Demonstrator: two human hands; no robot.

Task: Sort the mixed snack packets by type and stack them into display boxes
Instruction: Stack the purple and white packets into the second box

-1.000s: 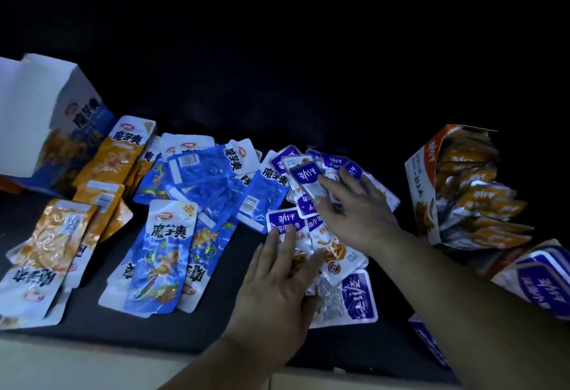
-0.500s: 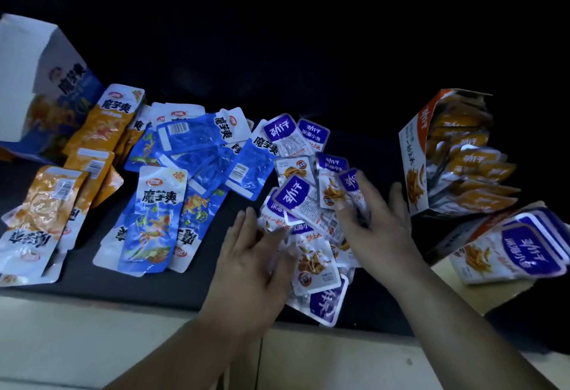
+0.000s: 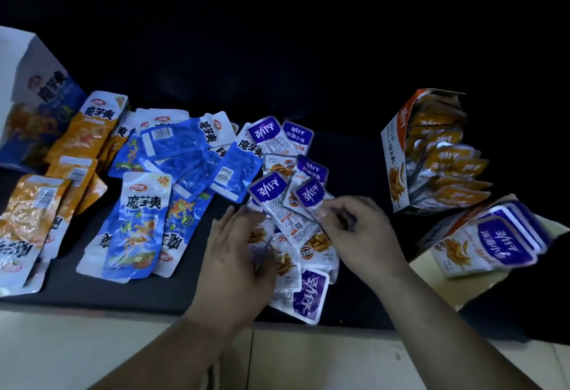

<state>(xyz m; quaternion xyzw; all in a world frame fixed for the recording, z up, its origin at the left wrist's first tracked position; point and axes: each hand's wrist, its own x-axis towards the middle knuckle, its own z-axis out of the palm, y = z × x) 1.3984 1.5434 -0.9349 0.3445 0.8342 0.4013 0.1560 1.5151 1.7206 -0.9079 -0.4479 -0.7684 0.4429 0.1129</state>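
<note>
- Your left hand [image 3: 234, 254] lies on the near side of the purple packets [image 3: 308, 297], small white pouches with purple headers heaped on the dark counter [image 3: 92, 291]. Blur hides its grip.
- Your right hand [image 3: 361, 235] has its grip pinching one purple packet [image 3: 308, 195] on top of the heap.
- To the left, long blue packets [image 3: 138, 220] overlap, with orange packets [image 3: 27, 220] beyond them.
- To the right a boxed stack [image 3: 499, 244] of purple pouches leans.
- Farther back, the orange display box [image 3: 398, 155] stands full.
- The blue display box [image 3: 30, 81] stands far left.
</note>
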